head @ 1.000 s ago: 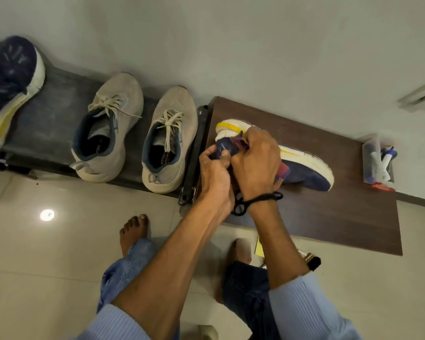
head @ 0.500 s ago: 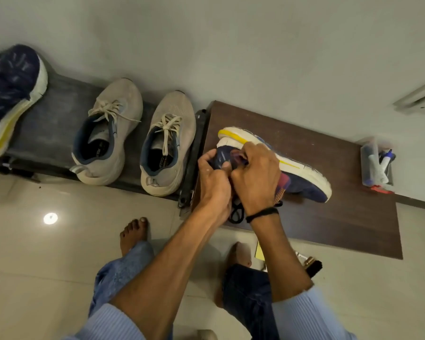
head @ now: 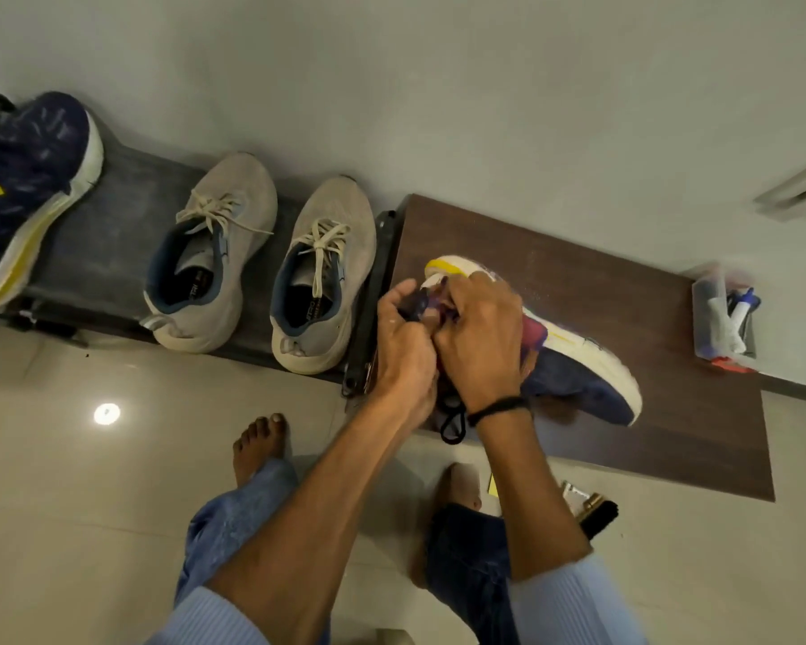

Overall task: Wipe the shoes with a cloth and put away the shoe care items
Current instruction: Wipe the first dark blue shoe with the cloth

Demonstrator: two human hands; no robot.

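Our left hand (head: 403,353) and right hand (head: 482,339) both grasp the navy shoe (head: 578,379), tipped sideways on the brown surface (head: 624,281).

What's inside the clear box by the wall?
Inside the box are white bottles, one with a blue cap, and a red thing at the near end. Whatever lies beneath them is hidden.

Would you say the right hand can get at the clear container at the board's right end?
Probably yes: beyond the navy shoe that the right hand grips, only bare brown board lies before the clear container.
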